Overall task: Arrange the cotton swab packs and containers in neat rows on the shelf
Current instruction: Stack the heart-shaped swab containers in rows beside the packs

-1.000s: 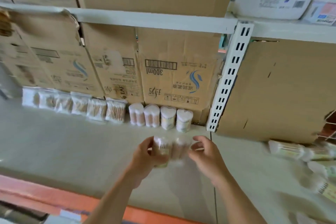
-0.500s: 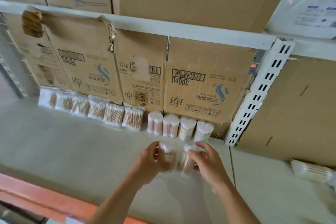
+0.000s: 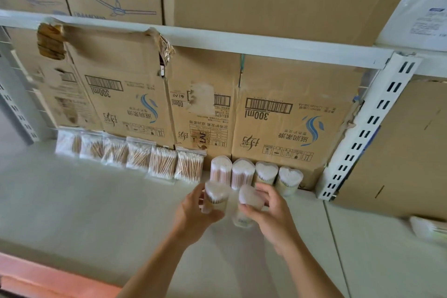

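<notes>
Moved nearer the back row of tubs (image 3: 254,174), the left hand (image 3: 193,215) grips one tub (image 3: 216,197) and the right hand (image 3: 271,218) a second tub (image 3: 250,198); stray packs (image 3: 428,227) remain unsorted.

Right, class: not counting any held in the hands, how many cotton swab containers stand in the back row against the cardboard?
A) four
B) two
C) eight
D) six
A: the four back-row containers stand upright side by side against the cardboard box. In front of them, the left hand grips a fifth container and the right hand grips a sixth container.
</notes>
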